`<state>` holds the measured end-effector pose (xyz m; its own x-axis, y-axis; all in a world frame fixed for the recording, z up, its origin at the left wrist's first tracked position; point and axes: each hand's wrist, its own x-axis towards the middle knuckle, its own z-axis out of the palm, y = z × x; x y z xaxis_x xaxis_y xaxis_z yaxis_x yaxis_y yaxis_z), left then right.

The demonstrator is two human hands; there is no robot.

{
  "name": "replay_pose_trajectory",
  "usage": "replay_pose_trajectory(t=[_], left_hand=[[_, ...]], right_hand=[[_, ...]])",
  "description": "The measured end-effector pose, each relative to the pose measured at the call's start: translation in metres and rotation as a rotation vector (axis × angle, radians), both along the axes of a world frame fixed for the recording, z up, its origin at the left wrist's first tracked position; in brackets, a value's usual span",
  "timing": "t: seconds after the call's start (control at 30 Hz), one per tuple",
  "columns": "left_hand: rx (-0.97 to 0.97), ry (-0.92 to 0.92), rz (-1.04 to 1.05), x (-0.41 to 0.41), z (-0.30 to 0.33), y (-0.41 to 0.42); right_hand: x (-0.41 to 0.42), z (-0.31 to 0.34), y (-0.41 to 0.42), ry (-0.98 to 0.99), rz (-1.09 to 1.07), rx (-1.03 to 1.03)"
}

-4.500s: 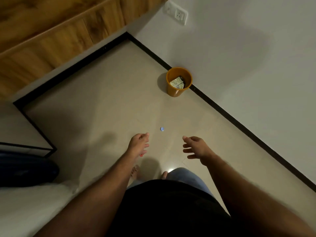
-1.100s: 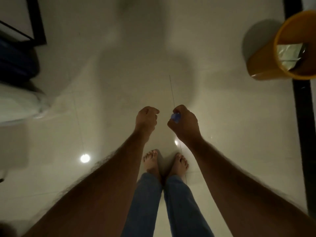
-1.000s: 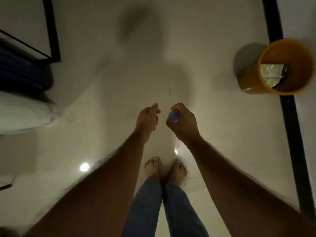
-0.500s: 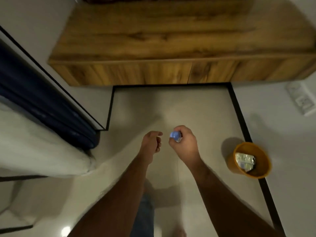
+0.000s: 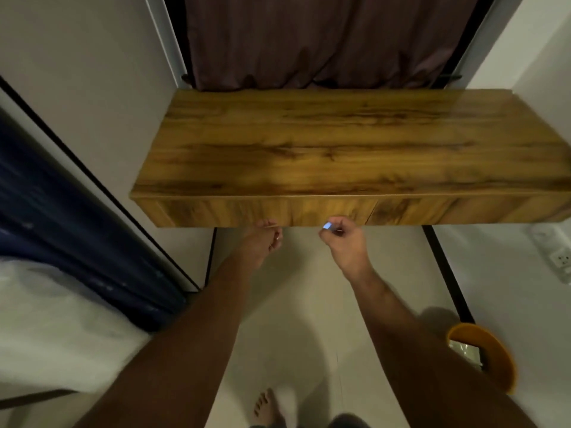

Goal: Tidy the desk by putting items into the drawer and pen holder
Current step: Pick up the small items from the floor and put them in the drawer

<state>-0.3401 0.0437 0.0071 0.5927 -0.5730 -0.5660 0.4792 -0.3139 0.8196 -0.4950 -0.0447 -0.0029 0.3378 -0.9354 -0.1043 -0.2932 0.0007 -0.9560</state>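
Now you stand upright before the bench (image 5: 355, 143), your right hand (image 5: 344, 242) pinching the small blue item (image 5: 327, 225) lifted from the floor, your left hand (image 5: 262, 242) loosely curled, its grip unclear, at the shut drawer (image 5: 262, 213).

The desk (image 5: 355, 143) in the middle of the frame is brown wood with dark grain lines, smooth and a little shiny on top. Behind it at the top hangs a soft, dull purple-brown cloth curtain (image 5: 324, 38). The floor (image 5: 302, 319) at the bottom is smooth, pale and shiny, and the orange bin (image 5: 494, 356) at the lower right looks like smooth plastic.
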Motion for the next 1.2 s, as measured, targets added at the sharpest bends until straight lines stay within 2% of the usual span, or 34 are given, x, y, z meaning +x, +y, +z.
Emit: replay_pose_trajectory(t=[0.13,0.3,0.47,0.57,0.6,0.7,0.8,0.9,0.97,1.1,1.17,1.2], left_hand=[[-0.045,-0.054,-0.077,0.028,-0.004,-0.028],[0.065,-0.377,-0.143,0.072,-0.02,-0.078],[0.148,-0.379,-0.069,0.109,-0.033,-0.125],[0.204,-0.422,-0.1,0.125,-0.04,-0.144],[0.236,-0.491,-0.138,0.128,-0.04,-0.146],[0.377,-0.866,-0.308,0.132,-0.041,-0.153],[0.402,-1.084,-0.4,0.13,-0.041,-0.157],[0.415,-1.18,-0.486,0.129,-0.046,-0.157],[0.4,-1.215,-0.474,0.129,-0.048,-0.153],[0.422,-1.239,-0.49,0.13,-0.051,-0.146],[0.417,-1.231,-0.421,0.13,-0.049,-0.141],[0.376,-1.224,-0.331,0.129,-0.048,-0.134]], right_hand=[[0.025,-0.004,-0.035,0.033,-0.005,-0.033],[0.055,-0.017,-0.091,0.112,0.042,-0.055],[0.081,-0.031,-0.146,0.356,0.114,-0.199],[0.092,-0.036,-0.167,0.42,0.19,-0.311],[0.093,-0.037,-0.171,0.42,0.203,-0.344],[0.096,-0.044,-0.18,0.407,0.213,-0.412],[0.096,-0.05,-0.184,0.425,0.217,-0.451],[0.097,-0.051,-0.185,0.461,0.227,-0.447],[0.095,-0.048,-0.181,0.456,0.203,-0.411],[0.08,-0.051,-0.146,0.312,-0.018,-0.464],[0.072,-0.067,-0.118,0.282,-0.11,-0.289],[0.071,-0.076,-0.104,0.253,-0.142,-0.119]])
